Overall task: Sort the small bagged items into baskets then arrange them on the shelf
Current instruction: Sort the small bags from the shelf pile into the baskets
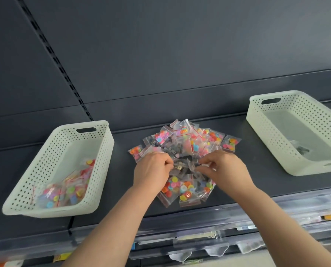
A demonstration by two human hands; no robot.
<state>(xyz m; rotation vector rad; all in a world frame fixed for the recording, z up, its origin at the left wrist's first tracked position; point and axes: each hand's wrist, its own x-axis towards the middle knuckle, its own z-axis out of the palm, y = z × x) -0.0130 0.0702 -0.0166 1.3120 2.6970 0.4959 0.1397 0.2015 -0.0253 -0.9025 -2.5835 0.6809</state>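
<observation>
A pile of small clear bags [187, 145] lies on the dark shelf [238, 182], most filled with colourful buttons, a few in the middle with dark metal parts. My left hand [151, 170] and my right hand [226, 170] both reach into the pile's middle, fingers curled and pinching the clear bags of dark parts [184, 166]. To the left stands a white perforated basket [51, 162] holding several bags of colourful buttons [68, 189]. A second white basket [299, 120] at the right holds a few bags of dark parts [301, 150].
The shelf's grey back panel [180, 64] rises behind the pile, with a slotted upright [64, 74] at the left. Below the shelf's front edge hang clear price-tag holders and more bagged goods [205, 245].
</observation>
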